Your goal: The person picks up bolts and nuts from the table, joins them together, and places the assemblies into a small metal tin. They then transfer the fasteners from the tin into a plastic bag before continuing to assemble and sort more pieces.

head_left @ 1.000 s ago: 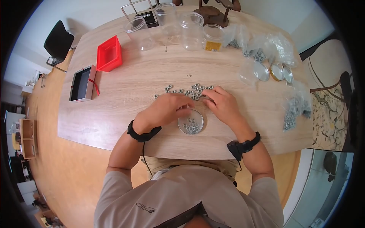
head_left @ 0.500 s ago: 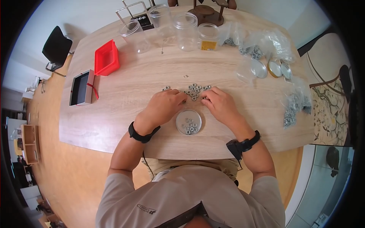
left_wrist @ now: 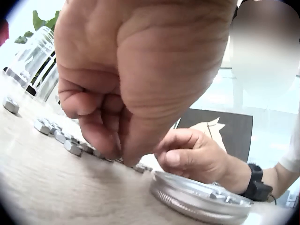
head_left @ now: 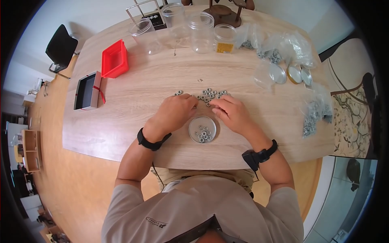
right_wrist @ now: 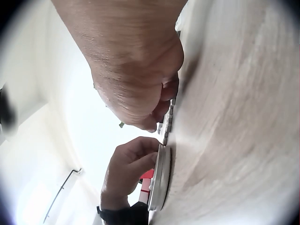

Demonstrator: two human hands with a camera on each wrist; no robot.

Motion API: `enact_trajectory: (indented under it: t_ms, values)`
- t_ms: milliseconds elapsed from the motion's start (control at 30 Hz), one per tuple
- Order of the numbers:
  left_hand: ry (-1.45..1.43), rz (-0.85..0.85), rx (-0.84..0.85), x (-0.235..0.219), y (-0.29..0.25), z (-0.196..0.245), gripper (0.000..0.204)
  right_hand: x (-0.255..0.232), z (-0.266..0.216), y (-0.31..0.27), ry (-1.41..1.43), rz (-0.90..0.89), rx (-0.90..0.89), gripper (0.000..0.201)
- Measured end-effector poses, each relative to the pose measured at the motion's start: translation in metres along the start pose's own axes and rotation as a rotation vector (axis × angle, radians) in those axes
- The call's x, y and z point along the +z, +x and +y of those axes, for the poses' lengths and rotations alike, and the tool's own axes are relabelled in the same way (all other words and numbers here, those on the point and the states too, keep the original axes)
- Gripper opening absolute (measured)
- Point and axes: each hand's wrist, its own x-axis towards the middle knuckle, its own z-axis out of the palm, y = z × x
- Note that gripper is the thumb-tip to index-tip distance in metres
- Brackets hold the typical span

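Several metal hex nuts lie in a loose group on the wooden table, some partly under the fingers. At the group's left side, the left hand has thumb and forefinger together at the tabletop, with a bit of a nut showing at the tips. Across from it, the right hand has bent fingers, its fingertips at the nuts on the near right; none is plainly gripped. Between the wrists, nearer the body, a round metal lid holds several nuts. In the left wrist view the lid is beside the left fingertips.
Clear jars stand at the back. A red tray and an open box lie at left. Bags of hardware and round lids are at right.
The left hand has moved from above the lid out to the nuts on the left, uncovering the lid. The right hand has shifted slightly left and toward the body.
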Motion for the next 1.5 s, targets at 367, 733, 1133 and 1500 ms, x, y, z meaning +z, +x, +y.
enact_trajectory:
  t_ms: [367,733,1133,1500]
  values:
    - [-0.150,0.121,-0.176,-0.040,-0.009,-0.027,0.013,0.001,-0.007,0.001,-0.200,-0.047,-0.014,0.023]
    - [-0.028,-0.083,-0.113,-0.019,-0.011,-0.018,0.011,0.002,-0.005,-0.001,-0.263,-0.058,-0.027,0.015]
    - [-0.302,-0.145,-0.173,-0.033,-0.009,-0.008,0.017,-0.008,-0.021,-0.002,0.273,-0.281,0.078,0.017]
    - [-0.350,-0.078,-0.150,-0.046,-0.013,-0.015,0.020,-0.008,0.015,0.001,-0.230,0.189,0.132,0.020]
